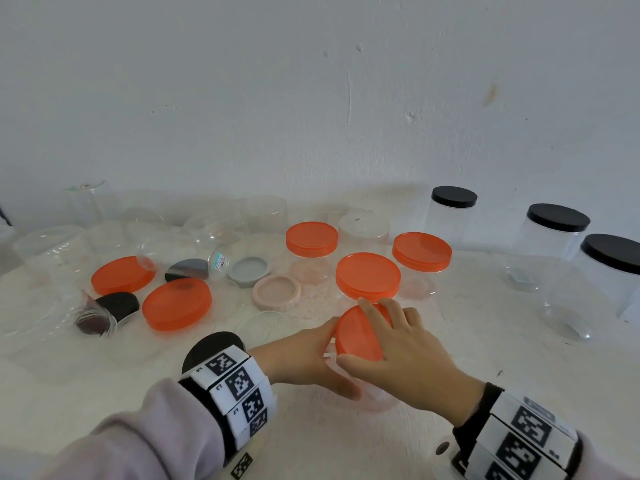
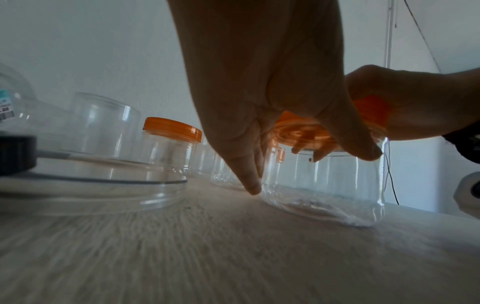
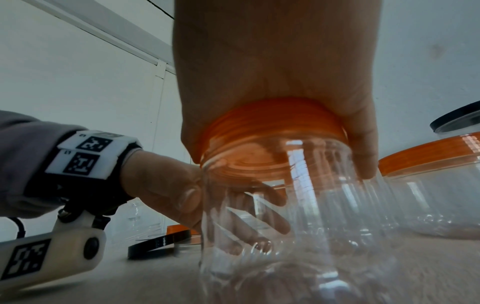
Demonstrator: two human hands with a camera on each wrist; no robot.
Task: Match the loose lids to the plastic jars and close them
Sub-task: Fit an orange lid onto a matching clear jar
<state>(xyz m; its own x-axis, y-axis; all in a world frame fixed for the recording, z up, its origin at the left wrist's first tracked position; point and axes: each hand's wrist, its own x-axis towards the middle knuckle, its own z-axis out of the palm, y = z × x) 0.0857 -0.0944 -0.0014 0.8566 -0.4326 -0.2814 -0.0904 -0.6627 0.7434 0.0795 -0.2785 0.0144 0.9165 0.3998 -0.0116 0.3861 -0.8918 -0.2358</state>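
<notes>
A clear plastic jar (image 1: 375, 398) (image 2: 330, 185) (image 3: 298, 236) stands near the table's front edge. An orange lid (image 1: 362, 332) (image 2: 301, 127) (image 3: 270, 133) sits on its mouth. My right hand (image 1: 398, 344) (image 3: 280, 82) lies over the lid, fingers and thumb curled round its rim. My left hand (image 1: 311, 358) (image 2: 259, 102) (image 3: 182, 193) wraps the jar's side from the left and steadies it. Two loose orange lids (image 1: 177, 304) (image 1: 122, 274) lie to the left, with a grey lid (image 1: 248, 270) and a pink lid (image 1: 276, 291) behind.
Three orange-lidded jars (image 1: 367, 277) (image 1: 311, 239) (image 1: 421, 251) stand just behind my hands. Black-lidded jars (image 1: 453, 197) (image 1: 558, 218) (image 1: 613, 252) stand at the right. Open clear jars (image 1: 104, 216) and black lids (image 1: 117, 304) crowd the left and back. A white wall (image 1: 311, 98) rises behind the table.
</notes>
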